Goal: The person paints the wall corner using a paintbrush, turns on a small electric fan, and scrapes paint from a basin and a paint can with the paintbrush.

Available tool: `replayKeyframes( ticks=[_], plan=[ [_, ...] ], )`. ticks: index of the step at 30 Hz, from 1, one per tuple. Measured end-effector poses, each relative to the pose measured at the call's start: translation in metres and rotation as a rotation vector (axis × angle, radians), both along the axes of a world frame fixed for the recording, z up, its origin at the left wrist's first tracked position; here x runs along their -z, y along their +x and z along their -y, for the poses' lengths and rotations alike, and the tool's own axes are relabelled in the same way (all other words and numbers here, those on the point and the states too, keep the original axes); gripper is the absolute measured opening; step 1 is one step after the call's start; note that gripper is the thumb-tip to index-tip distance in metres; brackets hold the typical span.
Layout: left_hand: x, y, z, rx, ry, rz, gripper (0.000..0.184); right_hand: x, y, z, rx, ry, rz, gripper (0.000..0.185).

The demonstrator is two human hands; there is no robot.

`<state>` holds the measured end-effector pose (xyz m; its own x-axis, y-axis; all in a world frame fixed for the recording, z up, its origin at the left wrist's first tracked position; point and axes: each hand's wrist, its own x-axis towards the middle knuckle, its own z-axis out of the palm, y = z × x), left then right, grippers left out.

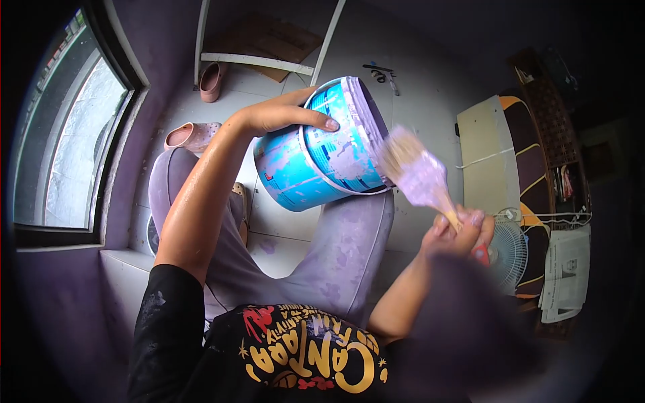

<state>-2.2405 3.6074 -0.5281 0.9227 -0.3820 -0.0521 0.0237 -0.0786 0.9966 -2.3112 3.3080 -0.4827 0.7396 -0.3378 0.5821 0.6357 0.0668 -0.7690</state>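
Note:
A blue bucket [295, 164] smeared with pale purple paint lies tilted over my lap, its mouth turned to the right. My left hand [302, 117] grips it near the rim, thumb on the outside and the other fingers hidden behind it. In my right hand [457, 232] is a wide paintbrush [423, 176], held by its handle with the bristles up beside the bucket's mouth. Purple paint coats the brush's lower part, and the bristle tips are blurred. The inside of the bucket is mostly out of sight.
A window [74, 148] is at the left. Pink clogs [195, 136] and a white metal frame [259, 62] stand on the tiled floor ahead. Cardboard [269, 37] lies behind the frame. At the right are a fan [510, 248], a pale panel [484, 148] and a hanging paper [566, 272].

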Motion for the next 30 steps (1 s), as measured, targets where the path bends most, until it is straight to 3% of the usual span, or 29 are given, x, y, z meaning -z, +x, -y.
replayKeyframes(
  ticks=[1, 3, 8, 15, 18, 22, 23, 28, 30],
  plan=[
    [0.002, 0.001, -0.002, -0.008, 0.025, -0.015, 0.098, 0.01, 0.0, 0.008, -0.005, 0.132, 0.028, 0.029],
    [0.007, 0.002, -0.004, -0.002, -0.018, -0.029, 0.098, 0.037, 0.004, 0.039, 0.189, -0.122, 0.025, 0.029],
    [0.002, -0.007, -0.002, -0.001, -0.017, -0.007, 0.101, 0.056, 0.002, 0.059, 0.22, -0.254, -0.118, 0.029],
    [-0.012, -0.015, 0.001, -0.029, 0.209, 0.295, 0.121, 0.01, -0.022, 0.008, 0.013, -0.137, -0.007, 0.028],
    [-0.018, -0.02, 0.002, 0.047, 0.189, 0.368, 0.12, -0.007, -0.034, -0.018, -0.145, -0.08, 0.059, 0.031],
    [-0.026, -0.028, 0.01, 0.035, 0.316, 0.693, 0.119, -0.019, -0.028, -0.03, -0.079, -0.061, -0.026, 0.033],
    [-0.03, -0.031, 0.012, 0.021, 0.357, 0.703, 0.118, -0.019, -0.026, -0.031, 0.076, -0.017, -0.044, 0.032],
    [-0.032, -0.044, 0.028, -0.166, 0.388, 0.651, 0.114, -0.001, -0.016, -0.008, 0.341, -0.163, 0.458, 0.03],
    [-0.033, -0.049, 0.036, -0.271, 0.394, 0.576, 0.112, 0.005, -0.017, -0.008, 0.305, -0.291, 0.571, 0.029]
  ],
)
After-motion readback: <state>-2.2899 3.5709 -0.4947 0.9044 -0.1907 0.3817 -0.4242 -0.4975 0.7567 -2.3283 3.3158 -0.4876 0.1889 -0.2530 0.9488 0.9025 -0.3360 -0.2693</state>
